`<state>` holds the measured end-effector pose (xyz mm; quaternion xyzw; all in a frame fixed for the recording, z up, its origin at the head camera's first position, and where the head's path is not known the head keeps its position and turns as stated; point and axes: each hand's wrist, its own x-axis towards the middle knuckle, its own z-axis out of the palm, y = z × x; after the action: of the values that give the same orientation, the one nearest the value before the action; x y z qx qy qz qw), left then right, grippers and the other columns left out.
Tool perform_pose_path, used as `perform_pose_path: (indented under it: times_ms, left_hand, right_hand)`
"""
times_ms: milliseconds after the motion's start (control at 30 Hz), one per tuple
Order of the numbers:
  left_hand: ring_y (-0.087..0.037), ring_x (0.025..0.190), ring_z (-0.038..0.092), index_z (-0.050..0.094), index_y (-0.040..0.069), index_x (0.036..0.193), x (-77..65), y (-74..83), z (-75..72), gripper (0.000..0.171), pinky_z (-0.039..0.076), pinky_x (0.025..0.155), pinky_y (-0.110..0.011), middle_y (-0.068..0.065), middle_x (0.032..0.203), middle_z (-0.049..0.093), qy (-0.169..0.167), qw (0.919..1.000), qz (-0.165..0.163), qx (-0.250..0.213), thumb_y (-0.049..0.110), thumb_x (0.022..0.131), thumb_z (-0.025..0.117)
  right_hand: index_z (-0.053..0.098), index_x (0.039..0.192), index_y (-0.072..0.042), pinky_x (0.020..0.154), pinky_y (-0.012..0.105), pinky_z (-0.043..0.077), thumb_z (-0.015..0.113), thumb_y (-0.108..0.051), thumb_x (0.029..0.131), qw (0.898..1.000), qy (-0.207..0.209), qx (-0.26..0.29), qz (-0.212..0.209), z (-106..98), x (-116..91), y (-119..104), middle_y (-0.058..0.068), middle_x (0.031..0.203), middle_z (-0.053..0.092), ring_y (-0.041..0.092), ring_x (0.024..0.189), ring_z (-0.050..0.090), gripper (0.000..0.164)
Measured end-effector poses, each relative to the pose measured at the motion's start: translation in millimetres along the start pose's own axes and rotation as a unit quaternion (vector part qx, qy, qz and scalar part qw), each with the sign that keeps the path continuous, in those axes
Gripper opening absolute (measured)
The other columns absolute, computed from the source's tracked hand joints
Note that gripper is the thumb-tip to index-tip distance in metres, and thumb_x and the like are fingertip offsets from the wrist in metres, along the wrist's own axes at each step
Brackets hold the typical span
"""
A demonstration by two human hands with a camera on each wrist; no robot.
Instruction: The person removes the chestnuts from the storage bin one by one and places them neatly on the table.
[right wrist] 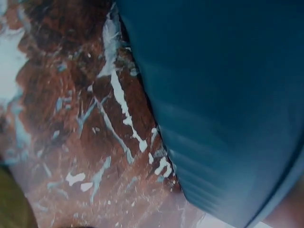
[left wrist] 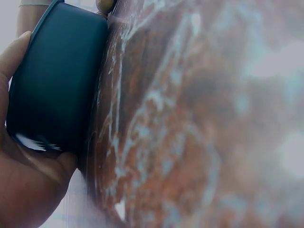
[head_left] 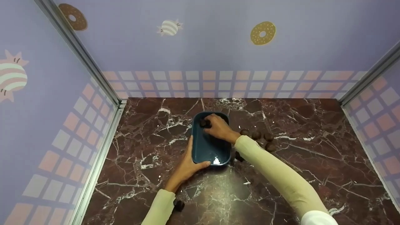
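A deep blue rectangular tray (head_left: 212, 153) with rounded corners stands on the marbled surface, its long side running away from me. My left hand (head_left: 189, 162) holds its near left corner, the thumb along the near rim and the fingers along the left wall. In the left wrist view that hand (left wrist: 33, 175) spans the end of the tray (left wrist: 59, 76). Inside the tray's far end, my right hand (head_left: 218, 127) pinches a small dark brown round piece (head_left: 204, 123); its kind does not show. The tray's outer wall (right wrist: 213, 95) fills much of the right wrist view.
Several dark brown round pieces (head_left: 268, 137) lie right of the tray, beside my right forearm. A dark red marbled tabletop (head_left: 150, 131) with white veins spreads around. Lilac patterned panels (head_left: 212, 53) border it at the back and both sides, joined by metal frame strips (head_left: 103, 150).
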<state>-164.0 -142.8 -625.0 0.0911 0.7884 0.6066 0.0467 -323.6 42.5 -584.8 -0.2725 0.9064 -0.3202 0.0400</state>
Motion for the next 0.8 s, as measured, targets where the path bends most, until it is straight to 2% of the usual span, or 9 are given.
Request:
perform_pose_path:
  times_ms: [233,467,633,800]
  left_hand:
    - [-0.026,0.154,0.006,-0.006,0.042,0.161,0.2,-0.1,0.5,0.125,0.014,0.120,-0.056,-0.003,0.170,-0.003,0.005,0.9999,-0.001,0.011,0.042,0.078,0.088]
    - [-0.024,0.154,0.008,-0.007,0.045,0.160,0.6,-0.7,0.1,0.126,0.016,0.120,-0.053,-0.003,0.170,-0.002,0.008,0.9996,-0.005,0.025,0.048,0.077,0.087]
    - [-0.027,0.154,0.008,-0.008,0.045,0.160,-0.5,-1.3,-0.4,0.125,0.017,0.120,-0.056,-0.004,0.170,-0.003,0.005,0.9993,-0.014,0.034,0.050,0.077,0.086]
    - [-0.026,0.154,0.004,-0.007,0.046,0.159,-1.3,-1.4,-0.9,0.124,0.014,0.120,-0.058,-0.004,0.170,-0.003,0.005,0.9996,-0.015,0.025,0.048,0.078,0.086]
  right_hand:
    - [0.064,0.130,0.000,0.088,0.045,0.052,0.077,-0.018,0.090,1.000,-0.008,0.002,-0.001,10,2,-2,0.016,0.120,0.063,0.028,0.102,0.062,0.046]
    - [0.066,0.124,-0.001,0.086,0.043,0.054,0.075,-0.011,0.089,1.000,0.005,0.014,-0.018,18,4,-7,0.015,0.115,0.066,0.025,0.100,0.064,0.038]
    - [0.066,0.122,0.001,0.085,0.042,0.054,0.075,-0.007,0.089,0.999,-0.006,0.019,-0.039,23,3,-7,0.015,0.109,0.067,0.024,0.098,0.064,0.036]
    - [0.067,0.123,-0.003,0.087,0.044,0.053,0.077,-0.013,0.089,0.999,-0.015,-0.010,-0.044,27,-1,-10,0.011,0.110,0.065,0.025,0.101,0.062,0.037]
